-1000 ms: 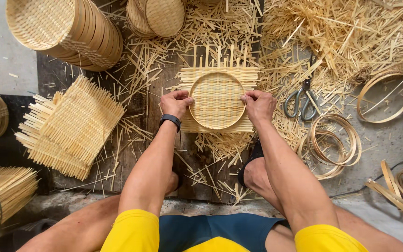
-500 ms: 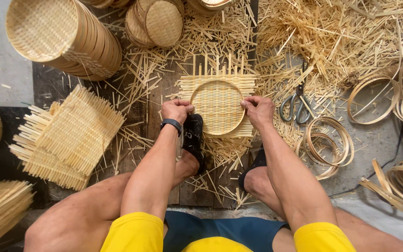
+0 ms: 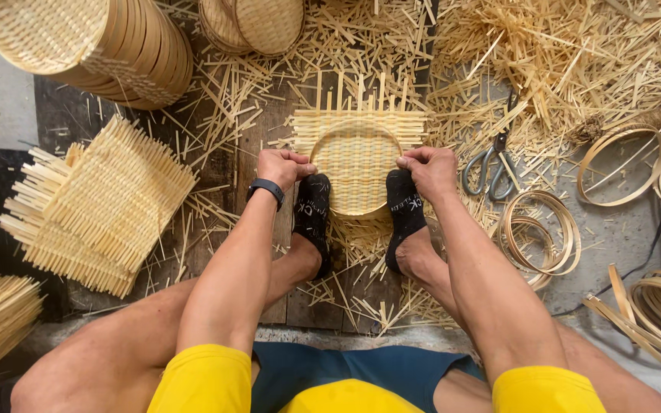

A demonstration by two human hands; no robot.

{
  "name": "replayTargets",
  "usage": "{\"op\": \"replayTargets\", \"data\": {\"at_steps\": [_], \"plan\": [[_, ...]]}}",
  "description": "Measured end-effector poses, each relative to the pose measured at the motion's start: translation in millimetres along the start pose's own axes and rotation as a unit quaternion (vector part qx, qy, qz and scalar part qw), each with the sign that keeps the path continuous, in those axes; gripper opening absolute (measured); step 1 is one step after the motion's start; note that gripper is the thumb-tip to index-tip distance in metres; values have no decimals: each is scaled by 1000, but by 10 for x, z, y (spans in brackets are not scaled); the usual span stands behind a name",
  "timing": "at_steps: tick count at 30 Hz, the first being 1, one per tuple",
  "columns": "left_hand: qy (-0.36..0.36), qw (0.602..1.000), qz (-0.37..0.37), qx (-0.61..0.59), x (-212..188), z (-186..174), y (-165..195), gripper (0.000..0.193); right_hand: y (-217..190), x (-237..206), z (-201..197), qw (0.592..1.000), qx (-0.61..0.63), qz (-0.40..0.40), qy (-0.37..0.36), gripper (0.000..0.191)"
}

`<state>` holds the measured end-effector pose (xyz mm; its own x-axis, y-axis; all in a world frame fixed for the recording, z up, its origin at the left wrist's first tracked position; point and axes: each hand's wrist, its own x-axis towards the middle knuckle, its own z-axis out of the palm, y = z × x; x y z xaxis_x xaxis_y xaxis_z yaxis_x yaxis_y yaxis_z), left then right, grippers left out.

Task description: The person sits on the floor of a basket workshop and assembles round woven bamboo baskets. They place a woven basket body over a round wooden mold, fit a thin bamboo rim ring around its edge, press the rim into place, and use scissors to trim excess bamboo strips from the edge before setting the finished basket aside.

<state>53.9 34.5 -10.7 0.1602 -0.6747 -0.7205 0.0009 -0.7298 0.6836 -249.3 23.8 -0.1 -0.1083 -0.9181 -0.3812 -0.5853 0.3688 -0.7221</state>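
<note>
A square woven bamboo mat with a round hoop pressed into its middle lies on the wooden floor in front of me. My left hand pinches the hoop's left rim and my right hand pinches its right rim. Both of my feet, in black socks, press on the mat's near edge, the left foot and the right foot on either side. A black band sits on my left wrist.
Flat woven mats are piled at the left. Stacked finished baskets lie top left, more at top centre. Scissors rest right of the mat. Bamboo hoops and loose strips cover the right side.
My two feet have come forward onto the mat's near edge. My hands stay on the hoop's rim, and the view has shifted closer.
</note>
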Motion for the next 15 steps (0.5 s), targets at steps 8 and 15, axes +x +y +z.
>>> {"op": "replayTargets", "data": {"at_steps": [8,15], "plan": [[33,796,483,363,243,511,352,21,-678,-635,587,860,-379,-281,-193,79],[-9,871,434,231,490,668,142,17,-111,-633,1023,783,-429,-449,-30,87]]}}
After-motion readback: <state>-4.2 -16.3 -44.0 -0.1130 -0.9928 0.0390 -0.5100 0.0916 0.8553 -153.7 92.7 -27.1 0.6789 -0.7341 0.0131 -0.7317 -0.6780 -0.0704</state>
